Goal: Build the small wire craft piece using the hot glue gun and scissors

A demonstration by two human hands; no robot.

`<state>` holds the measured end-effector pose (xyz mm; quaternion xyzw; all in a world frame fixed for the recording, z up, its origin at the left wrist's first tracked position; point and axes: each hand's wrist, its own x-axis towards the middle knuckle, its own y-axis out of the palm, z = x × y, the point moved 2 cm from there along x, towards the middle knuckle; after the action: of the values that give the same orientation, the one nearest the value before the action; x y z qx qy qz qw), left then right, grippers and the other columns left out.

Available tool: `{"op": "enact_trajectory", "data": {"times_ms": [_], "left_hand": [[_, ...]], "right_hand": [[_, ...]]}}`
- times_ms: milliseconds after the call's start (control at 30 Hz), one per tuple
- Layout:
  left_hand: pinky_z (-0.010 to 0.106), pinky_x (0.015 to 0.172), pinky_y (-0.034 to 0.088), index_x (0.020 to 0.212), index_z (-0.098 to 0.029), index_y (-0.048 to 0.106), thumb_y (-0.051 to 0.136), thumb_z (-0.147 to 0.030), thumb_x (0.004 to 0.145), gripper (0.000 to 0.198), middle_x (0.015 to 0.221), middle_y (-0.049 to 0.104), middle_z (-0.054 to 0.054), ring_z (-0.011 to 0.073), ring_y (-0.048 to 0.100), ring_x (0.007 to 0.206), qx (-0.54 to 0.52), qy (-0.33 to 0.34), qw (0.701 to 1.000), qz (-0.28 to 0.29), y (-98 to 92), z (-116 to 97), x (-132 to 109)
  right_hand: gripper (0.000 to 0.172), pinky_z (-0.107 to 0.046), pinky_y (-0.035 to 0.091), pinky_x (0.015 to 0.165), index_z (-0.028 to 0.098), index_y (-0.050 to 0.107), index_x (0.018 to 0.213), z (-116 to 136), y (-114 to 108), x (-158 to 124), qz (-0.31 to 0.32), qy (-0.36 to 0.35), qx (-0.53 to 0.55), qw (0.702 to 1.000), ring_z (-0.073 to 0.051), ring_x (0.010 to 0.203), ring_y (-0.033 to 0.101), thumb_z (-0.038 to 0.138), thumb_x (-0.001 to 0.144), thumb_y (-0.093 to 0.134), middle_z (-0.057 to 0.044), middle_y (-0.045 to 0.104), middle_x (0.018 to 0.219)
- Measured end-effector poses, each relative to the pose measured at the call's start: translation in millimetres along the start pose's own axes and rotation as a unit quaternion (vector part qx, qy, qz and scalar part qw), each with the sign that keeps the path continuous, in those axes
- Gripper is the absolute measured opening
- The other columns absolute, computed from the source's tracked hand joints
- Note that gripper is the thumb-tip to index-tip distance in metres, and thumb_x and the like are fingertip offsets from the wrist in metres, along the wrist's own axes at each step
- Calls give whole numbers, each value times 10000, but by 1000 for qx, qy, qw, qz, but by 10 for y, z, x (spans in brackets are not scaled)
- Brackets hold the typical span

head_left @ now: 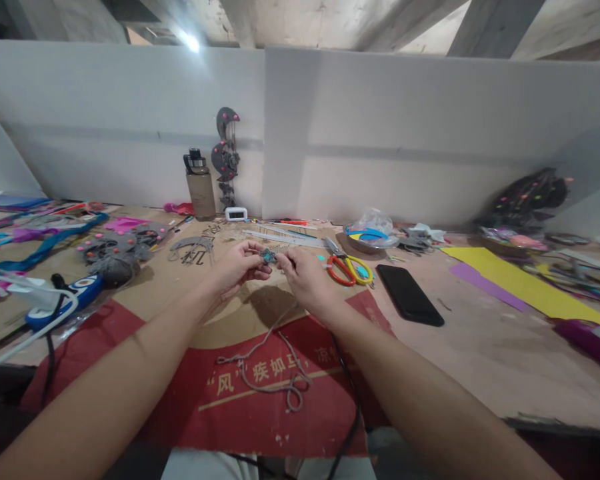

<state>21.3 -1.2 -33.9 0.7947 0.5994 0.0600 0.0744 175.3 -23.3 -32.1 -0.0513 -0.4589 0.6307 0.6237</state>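
My left hand and my right hand meet over the middle of the table, both pinched on a small grey-and-teal craft piece held between their fingertips. A grey cord hangs from under my right hand and lies in loops on the red and brown cardboard sheet below. Orange and yellow scissors lie just right of my right hand. A black phone lies flat further right.
A water bottle and a grey beaded ornament stand against the white back wall. A glue gun and grey felt pieces lie left. A metal bowl, yellow foam sheet and purple sheet lie right.
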Motion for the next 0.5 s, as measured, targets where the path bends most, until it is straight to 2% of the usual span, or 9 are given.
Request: {"op": "enact_trajectory", "data": {"times_ms": [100,200,333,500], "left_hand": [[237,565,555,991,-160,512,665,-88,690,345,704,653,19,108,634,570,-10,2,1000,6,-5,6,7],[235,588,559,987,-154,528,661,-70,691,336,717,665,33,114,650,596,-11,0,1000,-4,-15,2,15],[209,555,542,853,-137,526,643,-49,686,222,675,658,41,119,653,595,3,-19,1000,-25,-23,-5,15],[197,498,514,812,-139,533,681,-105,675,204,652,622,12,110,631,564,22,-18,1000,-6,-1,-9,-6]], "right_hand": [[212,-261,317,616,182,528,767,-18,5,14,0,3,40,999,-139,671,444,330,894,444,-8,519,705],[112,-267,355,638,186,530,894,-29,6,15,-19,5,60,998,-150,694,458,256,809,547,-5,525,735],[24,-279,370,676,192,533,770,-26,6,6,-29,-23,63,997,-152,721,471,174,785,528,-18,537,756],[126,-279,365,676,191,541,741,-46,-4,6,-49,-20,60,997,-154,722,484,258,844,513,-23,553,746]]}}
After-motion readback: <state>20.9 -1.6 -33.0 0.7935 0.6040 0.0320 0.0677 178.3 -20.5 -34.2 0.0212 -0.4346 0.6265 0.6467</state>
